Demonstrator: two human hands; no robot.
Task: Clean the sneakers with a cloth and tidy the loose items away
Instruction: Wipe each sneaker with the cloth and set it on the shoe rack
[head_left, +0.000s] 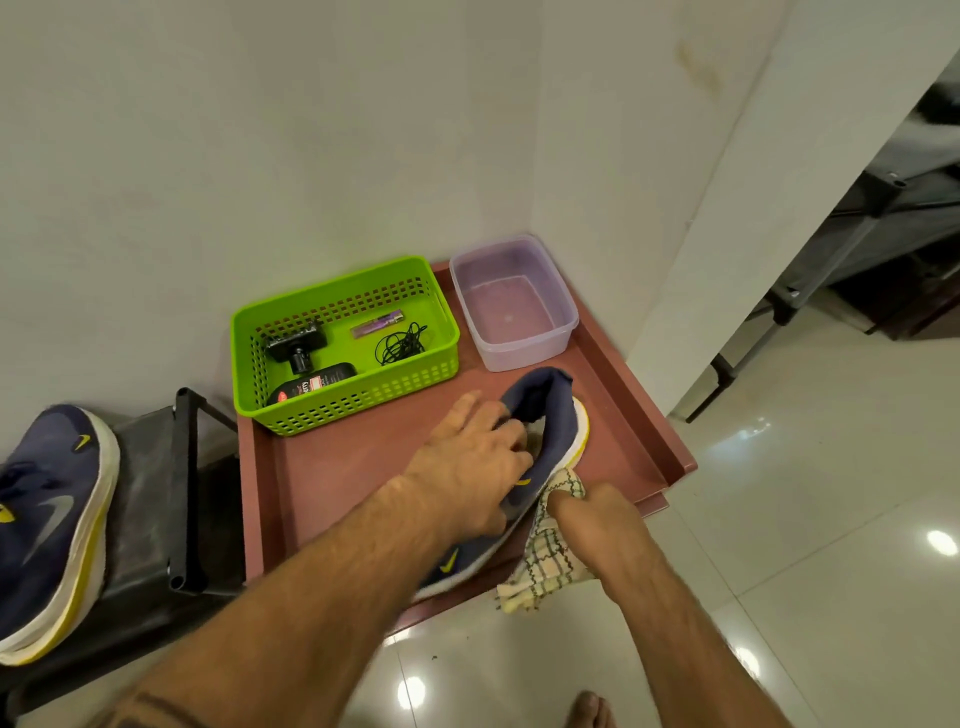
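A navy sneaker (550, 415) with a white and yellow sole lies on its side on the reddish-brown tray table (332, 467). My left hand (467, 462) grips its upper, fingers curled into the opening. My right hand (597, 519) holds a checked cream cloth (545, 566) bunched against the sole edge. The second navy sneaker (52, 519) rests on a black rack at the far left. A green basket (291, 312) holds a black bottle (311, 387), a black gadget (298, 345), a purple tube (376, 323) and a tangled black cord (402, 344).
A clear plastic tub (514, 306) with a little water stands at the tray's back right corner. White walls close in behind and to the right. The black rack (166, 493) borders the tray's left. Glossy tiled floor (779, 519) lies to the right, with my bare toes (589, 709) below.
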